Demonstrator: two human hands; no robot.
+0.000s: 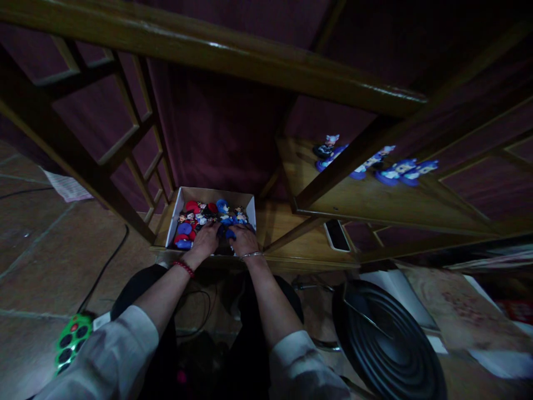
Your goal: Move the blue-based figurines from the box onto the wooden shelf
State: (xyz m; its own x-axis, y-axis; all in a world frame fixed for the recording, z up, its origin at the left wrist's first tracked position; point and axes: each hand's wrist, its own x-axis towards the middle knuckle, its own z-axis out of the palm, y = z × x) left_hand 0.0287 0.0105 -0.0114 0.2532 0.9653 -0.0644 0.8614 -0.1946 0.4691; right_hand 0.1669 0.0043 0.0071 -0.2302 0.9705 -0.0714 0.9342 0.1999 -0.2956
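A person's left hand (207, 239) and right hand (245, 240) dip side by side into a box (216, 194) of small figurines (200, 217), just left of centre frame; dim light hides whether either grips one. The figurines look light, stiff, perhaps fragile, best held by their round bases (184, 228). No lettering is legible.

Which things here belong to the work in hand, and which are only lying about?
In the work:
Box
Figures inside it
Left hand and right hand, fingers among them; grip unclear
Possibly the shelf figures, similar but untouched

Apparently just lying about:
Phone
Black round stool
Green device on the floor
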